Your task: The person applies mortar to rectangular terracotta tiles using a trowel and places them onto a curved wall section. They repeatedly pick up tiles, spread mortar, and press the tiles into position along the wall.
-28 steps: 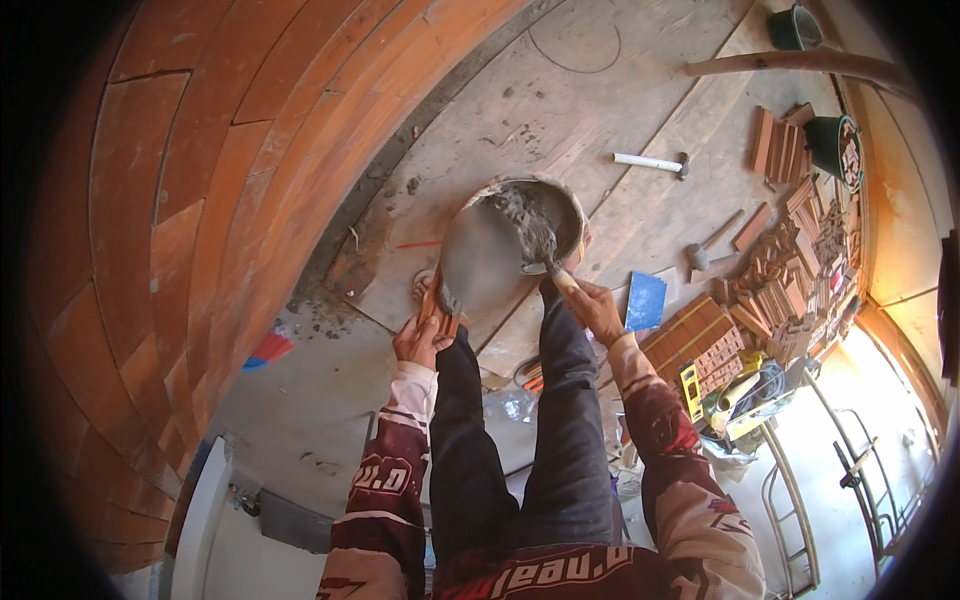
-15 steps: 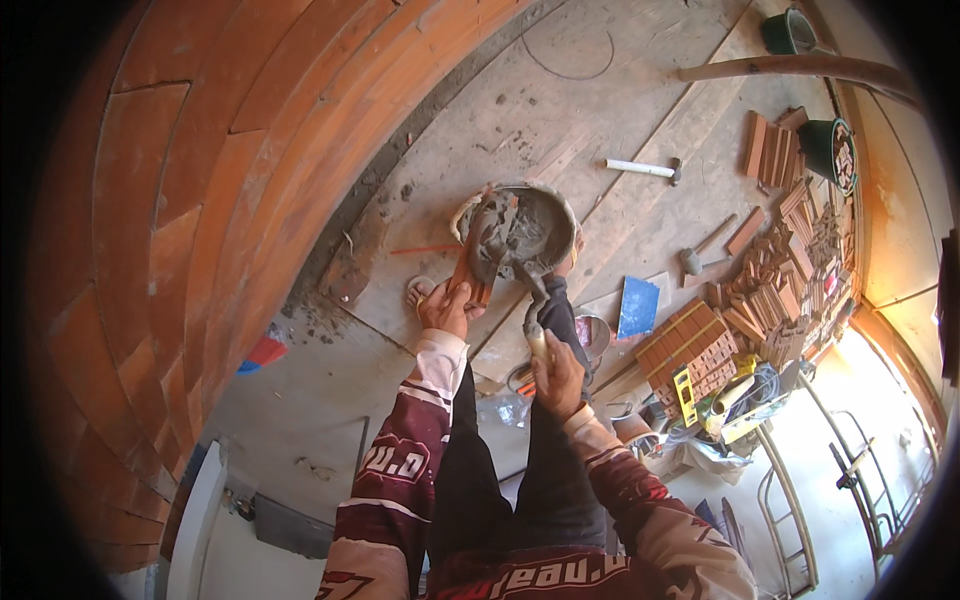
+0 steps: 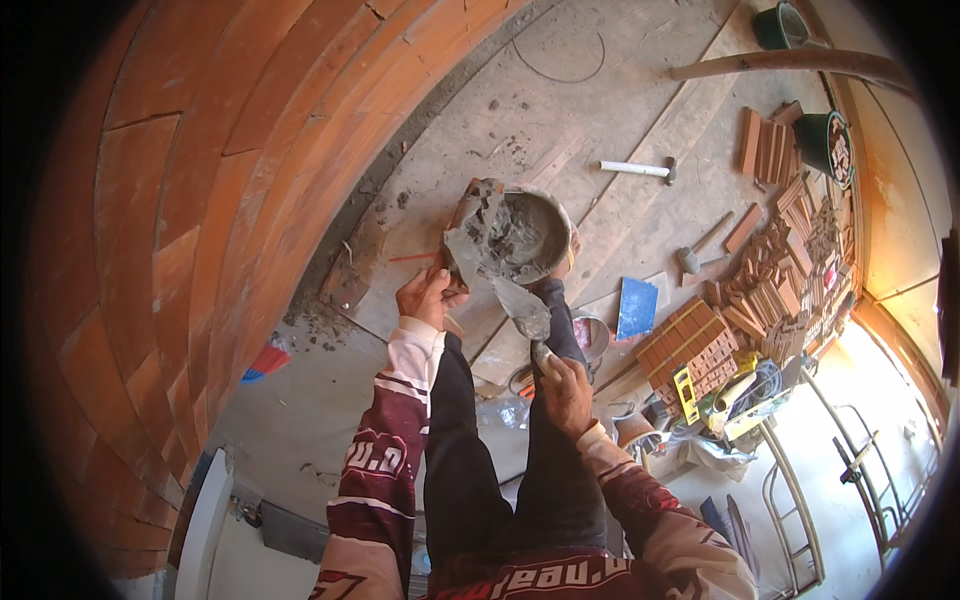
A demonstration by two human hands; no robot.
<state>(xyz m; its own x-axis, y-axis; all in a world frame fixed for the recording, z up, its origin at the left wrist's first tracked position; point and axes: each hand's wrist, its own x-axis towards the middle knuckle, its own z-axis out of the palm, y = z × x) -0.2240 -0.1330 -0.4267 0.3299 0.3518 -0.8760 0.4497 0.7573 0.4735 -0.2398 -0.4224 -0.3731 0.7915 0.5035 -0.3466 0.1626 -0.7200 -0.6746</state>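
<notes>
My left hand (image 3: pixel 428 298) grips a terracotta tile (image 3: pixel 454 230), largely coated in grey mortar, held over the left side of a round bucket (image 3: pixel 549 210). Wet grey mortar (image 3: pixel 520 243) lies inside the bucket, which sits beyond my knees. My right hand (image 3: pixel 565 395) is closed around the handle of a mortar-smeared trowel (image 3: pixel 520 307); its blade points up and left toward the tile's lower end. The bucket's left rim is partly hidden behind the tile.
Curved terracotta-clad wall (image 3: pixel 160 250) at left. On the floor boards: hammer (image 3: pixel 635 167), mallet (image 3: pixel 688 258), blue board (image 3: pixel 637 306). Brick piles (image 3: pixel 785 300), green buckets (image 3: pixel 826 150), a wooden pole (image 3: pixel 780 62), tools (image 3: pixel 740 390) and metal frames (image 3: pixel 800 480) at right.
The tile in my left hand has shifted up and left and carries more visible mortar at its top. My right hand has moved down and toward me from the bucket, bringing the trowel with it.
</notes>
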